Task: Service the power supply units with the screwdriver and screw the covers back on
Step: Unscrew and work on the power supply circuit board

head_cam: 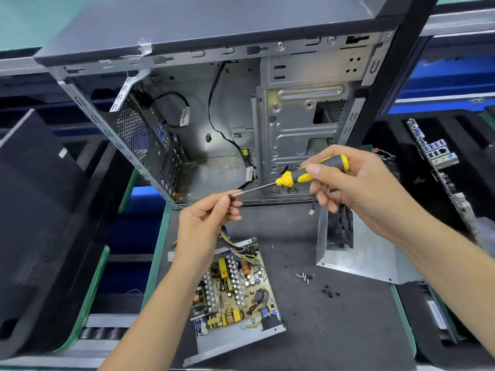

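— What is the right hand [356, 183] doing?

— Its fingers and thumb are curled round the yellow-and-grey handle of the screwdriver [308, 174], held up above the mat with the shaft slanting down to the left.

— And the left hand [206, 223]?

— It is raised to meet the tip. Thumb and forefinger are pressed together, pinching at the end of the shaft; whether a small screw sits between them I cannot tell, it is too small to make out.

— Where is the power supply unit [235, 298]?

— Open on the dark work mat [348, 330], below the left wrist, its circuit board showing. Its bundle of coloured wires [227, 236] rises behind the left hand.

— The cover?

— A bent metal cover [361, 253] stands to the right of the unit, apart from it, with a black fan [345, 226] at its inner face, under the right hand.

— Screws?

— A cluster of silver screws [304, 277] and a few black screws [330, 291] lie on the mat between unit and cover; one single screw [273, 246] lies further up.

— Behind?

— An open computer case [241, 116], side panel off.
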### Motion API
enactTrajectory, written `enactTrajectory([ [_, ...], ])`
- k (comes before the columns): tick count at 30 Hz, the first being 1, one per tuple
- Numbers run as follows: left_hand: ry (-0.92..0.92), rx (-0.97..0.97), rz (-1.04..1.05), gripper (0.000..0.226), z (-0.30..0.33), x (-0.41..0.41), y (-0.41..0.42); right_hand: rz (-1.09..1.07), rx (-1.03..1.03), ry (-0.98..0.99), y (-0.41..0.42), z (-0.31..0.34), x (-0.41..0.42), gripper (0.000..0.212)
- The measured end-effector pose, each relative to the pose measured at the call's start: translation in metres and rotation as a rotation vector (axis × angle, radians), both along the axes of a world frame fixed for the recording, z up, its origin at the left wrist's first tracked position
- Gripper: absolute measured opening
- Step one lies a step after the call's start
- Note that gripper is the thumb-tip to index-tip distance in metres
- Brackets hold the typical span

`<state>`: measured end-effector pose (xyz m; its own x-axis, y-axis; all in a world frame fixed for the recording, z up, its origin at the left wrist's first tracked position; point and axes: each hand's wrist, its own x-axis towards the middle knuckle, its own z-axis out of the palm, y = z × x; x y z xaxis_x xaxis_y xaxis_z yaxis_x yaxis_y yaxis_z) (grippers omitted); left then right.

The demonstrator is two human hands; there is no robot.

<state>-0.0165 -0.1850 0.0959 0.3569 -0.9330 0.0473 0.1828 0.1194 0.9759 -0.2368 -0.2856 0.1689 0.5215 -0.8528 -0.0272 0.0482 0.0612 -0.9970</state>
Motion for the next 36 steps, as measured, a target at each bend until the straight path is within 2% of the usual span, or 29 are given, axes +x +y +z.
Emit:
enactTrajectory([
  [4, -0.004, 0.028, 0.004, 0.027, 0.001, 0.001, 0.002, -0.012, -0.004, -0.002, 0.001, 0.002, -0.003, 0.017],
  [6, -0.108, 0.06, 0.027, 0.027, 0.001, 0.005, 0.004, -0.027, -0.018, 0.003, 0.002, 0.006, -0.006, 0.015],
  [9, -0.552, 0.061, 0.044, 0.023, 0.0, 0.014, 0.006, -0.041, -0.115, 0.068, 0.003, 0.012, -0.013, 0.011],
  [13, -1.128, 0.044, -0.137, 0.024, -0.01, 0.008, 0.008, 0.043, -0.275, 0.251, 0.009, 0.007, -0.016, 0.015],
  [16, -1.373, 0.115, -0.153, 0.026, -0.023, 0.005, 0.014, 0.106, -0.412, 0.411, 0.019, -0.01, -0.005, 0.015],
  [20, -1.4, 0.123, -0.166, 0.033, -0.031, 0.006, 0.023, 0.174, -0.486, 0.52, 0.022, -0.032, 0.009, 0.02],
  [36, -1.358, 0.046, -0.216, 0.026, -0.034, 0.008, 0.021, 0.256, -0.55, 0.564, 0.018, -0.067, 0.028, 0.018],
])
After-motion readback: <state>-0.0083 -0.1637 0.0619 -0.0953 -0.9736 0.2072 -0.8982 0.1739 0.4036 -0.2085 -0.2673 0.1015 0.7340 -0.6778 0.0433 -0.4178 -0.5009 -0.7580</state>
